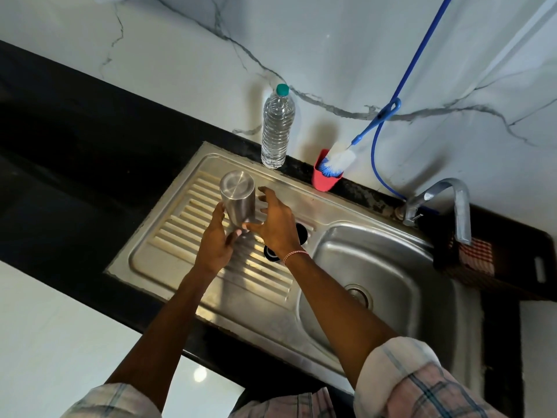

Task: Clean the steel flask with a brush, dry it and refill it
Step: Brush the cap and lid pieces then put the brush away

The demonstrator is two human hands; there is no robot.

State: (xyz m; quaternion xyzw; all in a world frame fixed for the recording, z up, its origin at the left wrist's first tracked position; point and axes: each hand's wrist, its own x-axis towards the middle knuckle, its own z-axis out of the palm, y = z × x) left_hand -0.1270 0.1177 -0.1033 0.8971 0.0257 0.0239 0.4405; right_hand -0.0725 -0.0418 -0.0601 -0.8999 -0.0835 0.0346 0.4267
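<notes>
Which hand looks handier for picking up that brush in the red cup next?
The right hand. Its fingers are spread loosely beside the steel flask, and the brush stands in the red cup on its side. The left hand grips the flask, so it seems busy.

Centre frame, over drainboard (180,233): steel flask (238,200), base up, gripped at lower end by left hand (215,239); right hand (275,224) just right of it. Right of drainboard: sink basin (398,267). Behind basin, upper right: tap (446,200). Behind drainboard, against wall (331,40): water bottle (275,128); to its right, cup (324,181) with bottle brush (339,161) in it.
</notes>
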